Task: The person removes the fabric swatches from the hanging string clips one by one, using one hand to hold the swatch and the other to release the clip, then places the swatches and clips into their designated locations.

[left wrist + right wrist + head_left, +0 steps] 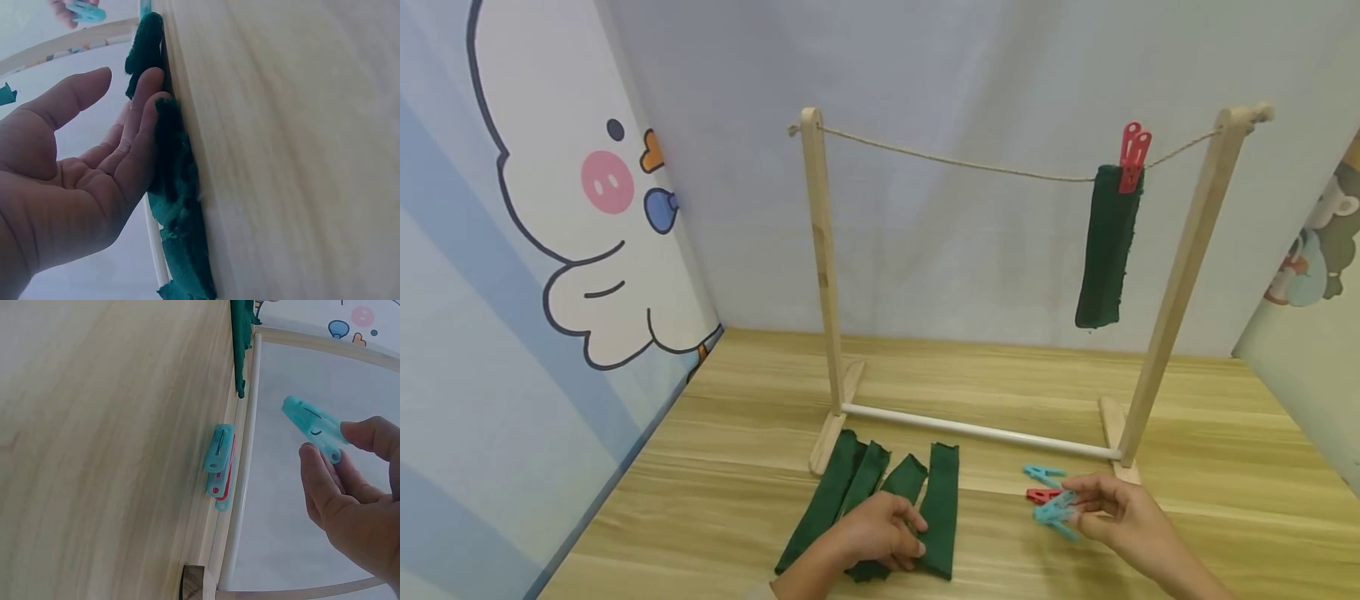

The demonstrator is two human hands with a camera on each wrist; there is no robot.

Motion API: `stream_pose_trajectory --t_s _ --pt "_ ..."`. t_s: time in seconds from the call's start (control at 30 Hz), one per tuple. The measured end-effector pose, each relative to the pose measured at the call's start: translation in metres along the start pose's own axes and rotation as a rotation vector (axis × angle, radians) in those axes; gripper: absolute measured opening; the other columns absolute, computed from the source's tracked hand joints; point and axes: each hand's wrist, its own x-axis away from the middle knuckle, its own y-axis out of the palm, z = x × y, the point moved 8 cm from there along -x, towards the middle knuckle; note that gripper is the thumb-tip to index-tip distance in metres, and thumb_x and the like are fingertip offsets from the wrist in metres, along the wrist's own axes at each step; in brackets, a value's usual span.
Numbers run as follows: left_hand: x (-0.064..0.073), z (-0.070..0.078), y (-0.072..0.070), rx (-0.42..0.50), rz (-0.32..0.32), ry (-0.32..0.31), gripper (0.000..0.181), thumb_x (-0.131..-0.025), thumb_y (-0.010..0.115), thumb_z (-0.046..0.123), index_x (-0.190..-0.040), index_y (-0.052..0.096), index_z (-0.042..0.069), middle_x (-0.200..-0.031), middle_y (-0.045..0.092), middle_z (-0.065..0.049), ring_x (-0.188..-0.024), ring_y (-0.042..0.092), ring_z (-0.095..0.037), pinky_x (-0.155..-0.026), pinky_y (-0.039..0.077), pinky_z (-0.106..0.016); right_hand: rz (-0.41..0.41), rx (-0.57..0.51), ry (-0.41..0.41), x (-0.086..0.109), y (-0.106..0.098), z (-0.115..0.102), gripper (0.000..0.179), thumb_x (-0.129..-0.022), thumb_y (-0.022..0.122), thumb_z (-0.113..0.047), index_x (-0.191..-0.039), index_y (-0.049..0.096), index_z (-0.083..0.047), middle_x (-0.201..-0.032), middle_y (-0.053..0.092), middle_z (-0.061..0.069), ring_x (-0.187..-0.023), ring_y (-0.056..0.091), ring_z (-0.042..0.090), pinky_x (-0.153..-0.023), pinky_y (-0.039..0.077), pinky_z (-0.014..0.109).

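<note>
Several dark green cloth strips [943,500] lie side by side on the table at the front. Over the right-hand strips, my left hand [883,532] reaches down; in the left wrist view its fingers are extended against the green cloth [181,187], thumb held apart. My right hand [1120,517] pinches a light blue clothespin [310,425] between thumb and fingers, raised off the table. Close by lie a red clothespin [1039,496] and a blue clothespin [1042,475], partly stacked in the right wrist view. Another green strip [1105,250] hangs from the rope under a red clothespin [1131,158].
A wooden stand with a left post [823,258] and a right post [1187,275] holds a sagging rope [955,161]. A white bar [977,432] joins its feet low down, just behind the strips and clothespins. Behind the table [700,500] hangs a pale backdrop.
</note>
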Motion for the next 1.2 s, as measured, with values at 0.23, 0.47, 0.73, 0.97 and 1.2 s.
stream_pose_trajectory --t_s 0.23,0.47,0.73,0.97,1.2 --pt "0.003 -0.003 -0.004 -0.030 0.033 0.003 0.018 -0.080 0.066 -0.001 -0.098 0.061 -0.001 -0.072 0.063 -0.012 -0.066 0.064 -0.028 -0.059 0.053 -0.040 -0.021 0.013 0.053 0.000 0.002 0.009 0.039 -0.084 0.066 -0.004 -0.115 0.052 0.014 -0.103 0.059 0.016 -0.089 0.058 0.020 -0.073 0.051 0.027" --pt "0.007 0.000 -0.011 -0.067 0.060 0.022 0.021 -0.079 0.066 -0.001 -0.100 0.061 -0.001 -0.071 0.063 -0.010 -0.065 0.063 -0.026 -0.059 0.052 -0.037 -0.040 0.076 0.048 0.004 0.004 0.017 0.039 -0.082 0.069 -0.004 -0.110 0.053 0.018 -0.095 0.061 0.013 -0.079 0.058 0.012 -0.069 0.051 0.024" --pt "0.012 0.012 -0.017 -0.126 0.091 0.093 0.023 -0.077 0.066 -0.002 -0.099 0.062 -0.002 -0.070 0.061 -0.007 -0.061 0.060 -0.023 -0.055 0.051 -0.033 -0.063 0.044 0.081 0.008 0.007 0.029 0.043 -0.079 0.072 -0.003 -0.110 0.053 0.019 -0.098 0.061 0.015 -0.082 0.058 0.015 -0.071 0.050 0.023" --pt "0.011 0.017 -0.022 -0.111 0.099 0.127 0.023 -0.078 0.065 0.001 -0.101 0.062 -0.003 -0.070 0.061 -0.006 -0.060 0.060 -0.019 -0.055 0.050 -0.032 -0.075 0.090 0.115 0.011 0.001 0.035 0.041 -0.078 0.071 0.000 -0.108 0.052 0.020 -0.096 0.061 0.013 -0.082 0.059 0.019 -0.071 0.050 0.024" --pt "0.012 0.030 -0.028 -0.106 0.128 0.160 0.025 -0.080 0.065 0.004 -0.104 0.061 -0.004 -0.072 0.061 -0.006 -0.062 0.059 -0.019 -0.056 0.050 -0.034 -0.102 0.142 0.189 0.012 0.000 0.045 0.028 -0.078 0.065 0.008 -0.103 0.055 0.017 -0.088 0.060 0.008 -0.079 0.057 0.023 -0.067 0.051 0.026"
